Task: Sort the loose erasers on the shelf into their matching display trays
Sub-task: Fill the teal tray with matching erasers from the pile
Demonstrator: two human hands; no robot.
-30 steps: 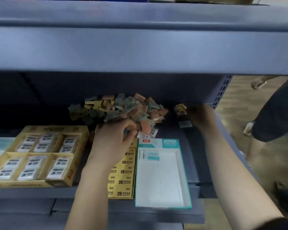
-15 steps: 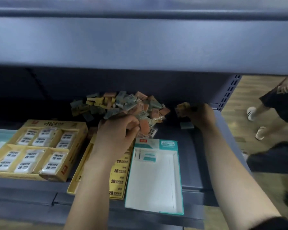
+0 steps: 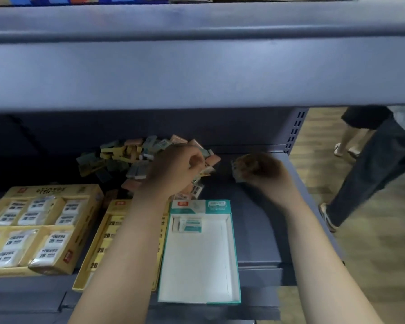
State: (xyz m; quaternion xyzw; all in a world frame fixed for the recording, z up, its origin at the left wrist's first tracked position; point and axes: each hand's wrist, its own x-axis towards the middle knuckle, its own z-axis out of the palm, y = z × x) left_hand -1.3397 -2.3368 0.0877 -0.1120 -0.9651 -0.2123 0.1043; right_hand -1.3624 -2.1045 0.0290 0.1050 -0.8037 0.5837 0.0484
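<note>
Left hand (image 3: 173, 170) lay curled over the right side of the eraser pile (image 3: 126, 157), though I couldn't tell if it pinched one. Right hand (image 3: 265, 170), blurred, gripped a few erasers (image 3: 237, 168) just right of the pile, behind the white tray (image 3: 197, 265).

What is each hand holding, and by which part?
Right hand pinches loose erasers at its fingertips; blur hides which part. Left hand curls over the pile; any hold cannot be told.

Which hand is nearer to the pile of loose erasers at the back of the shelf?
Left. The left hand lies on the right part of the pile, fingers curled. The right hand is further right, apart from the pile.
</note>
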